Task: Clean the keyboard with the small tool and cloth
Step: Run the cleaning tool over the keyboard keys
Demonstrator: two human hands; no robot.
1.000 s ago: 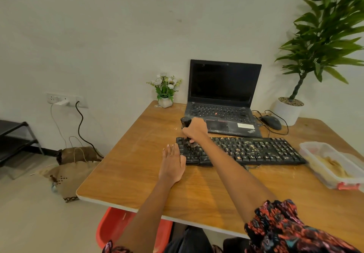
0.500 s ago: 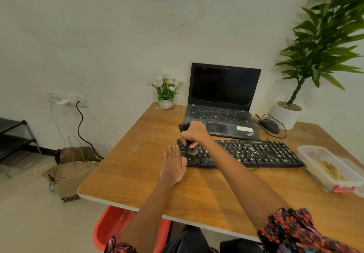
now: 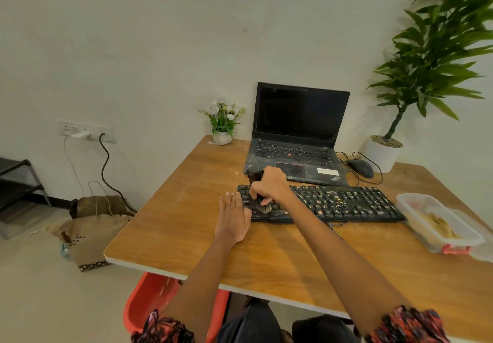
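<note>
A black keyboard point(image 3: 346, 204) strewn with pale crumbs lies across the wooden table point(image 3: 173, 236). My right hand point(image 3: 269, 185) grips a small dark brush point(image 3: 264, 208) whose tan bristles touch the keys at the keyboard's left end. My left hand point(image 3: 233, 217) rests flat on the table, fingers straight, against the keyboard's left edge. No cloth is in view.
An open black laptop point(image 3: 298, 134) stands behind the keyboard, with a wired mouse point(image 3: 361, 167) to its right. A clear plastic food container point(image 3: 437, 225) sits at the right. A small flower pot point(image 3: 222, 123) and a tall potted plant point(image 3: 384, 150) stand at the back.
My right hand has drawn the brush toward me over the left-hand keys, so the bristles now show below the fingers. My left hand has stayed where it was.
</note>
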